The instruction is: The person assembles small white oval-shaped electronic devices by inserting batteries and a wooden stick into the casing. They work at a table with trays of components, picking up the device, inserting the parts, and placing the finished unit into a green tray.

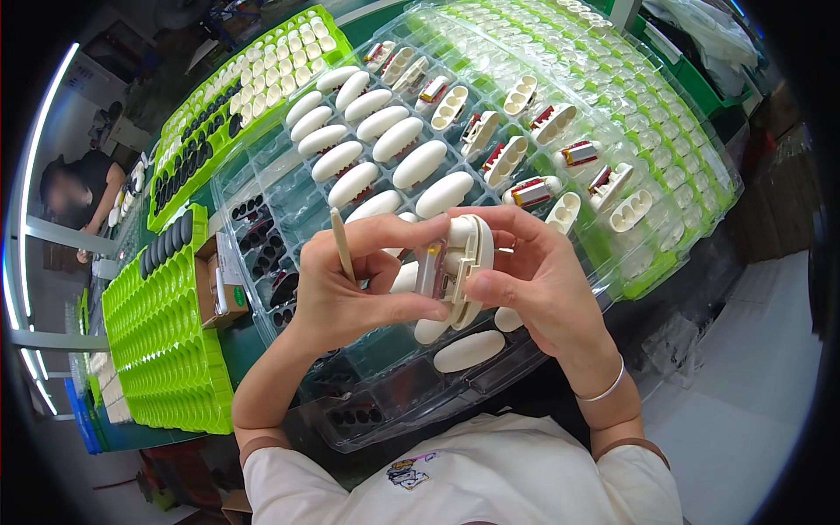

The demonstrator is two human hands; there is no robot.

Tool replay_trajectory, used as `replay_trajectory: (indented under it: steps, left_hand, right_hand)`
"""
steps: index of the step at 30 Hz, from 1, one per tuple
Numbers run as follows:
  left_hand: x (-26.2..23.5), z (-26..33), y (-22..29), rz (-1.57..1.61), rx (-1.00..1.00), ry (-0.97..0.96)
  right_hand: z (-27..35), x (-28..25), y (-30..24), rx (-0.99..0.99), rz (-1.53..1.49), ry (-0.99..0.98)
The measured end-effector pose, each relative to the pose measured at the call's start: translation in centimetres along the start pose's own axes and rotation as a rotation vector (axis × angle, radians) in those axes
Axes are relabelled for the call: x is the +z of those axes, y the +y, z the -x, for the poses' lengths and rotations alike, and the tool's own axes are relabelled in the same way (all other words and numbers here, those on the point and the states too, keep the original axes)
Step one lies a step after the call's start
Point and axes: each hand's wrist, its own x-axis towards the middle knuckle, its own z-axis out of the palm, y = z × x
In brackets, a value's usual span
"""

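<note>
In front of my chest I hold a cream oval plastic casing (479, 262), tilted on edge, between both hands. A flat silver battery pack (430, 269) hangs out of its left side. My left hand (346, 284) has thumb and forefinger closed at the casing and battery, while a thin beige stick (341, 243) is tucked among its fingers and points up. My right hand (547, 284) grips the casing from the right, its thumb pressed on the near face. Below the hands lies a closed white oval case (470, 351) in a clear compartment tray (398, 398).
Rows of closed white ovals (420, 164) and opened shells (505, 162) with red boards and batteries fill the tray. Bright green trays stand left (166, 359) and back left (319, 66). Clear blister trays (604, 105) are stacked right. A cardboard box (210, 306) and another person (83, 188) are left.
</note>
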Motion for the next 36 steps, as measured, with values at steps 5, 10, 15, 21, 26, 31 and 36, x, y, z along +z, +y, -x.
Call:
replay_trajectory:
  steps: [5,10,15,21,26,31,36]
  left_hand:
    - [0.3,0.0,0.1,0.081,-0.094,0.023]
    - [0.6,0.1,-0.1,0.121,-0.094,0.032]
    - [0.5,-0.3,-0.5,0.039,0.067,0.026]
    - [1.9,0.0,-0.6,-0.165,0.179,0.163]
    - [1.2,-0.2,0.4,-0.567,0.308,0.159]
    - [-1.7,-0.1,1.9,-0.681,0.229,0.121]
    - [-14.9,4.4,2.9,-1.461,-0.487,0.407]
  right_hand:
    - [-0.2,-0.3,0.4,-0.015,-0.082,-0.058]
    - [-0.5,-0.3,0.7,-0.027,-0.096,-0.086]
    - [-0.3,1.1,1.9,-0.118,-0.336,-0.092]
    - [-0.2,2.2,2.8,-0.11,-0.423,-0.088]
    - [-0.1,3.4,2.4,-0.091,-0.418,0.059]
    - [-0.8,3.3,2.2,-0.079,-0.45,0.166]
    - [-0.4,1.5,2.1,-0.102,-0.52,0.15]
